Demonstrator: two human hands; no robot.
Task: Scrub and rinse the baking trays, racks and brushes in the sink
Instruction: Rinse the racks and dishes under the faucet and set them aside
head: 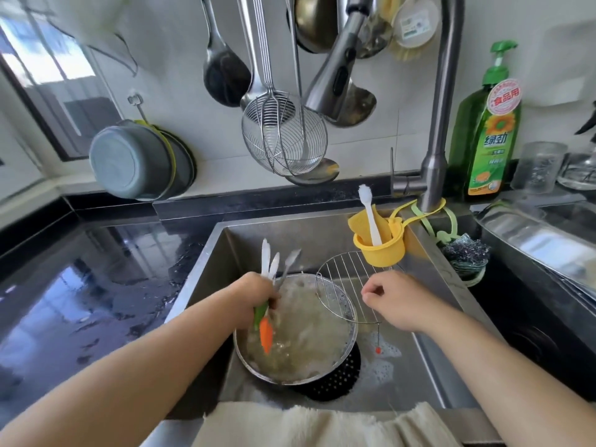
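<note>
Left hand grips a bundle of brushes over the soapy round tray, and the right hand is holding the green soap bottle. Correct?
Not quite. The head view shows the right hand at the round wire rack in the sink; the green soap bottle stands untouched by the faucet. The left hand does grip the brushes over the tray.
</note>
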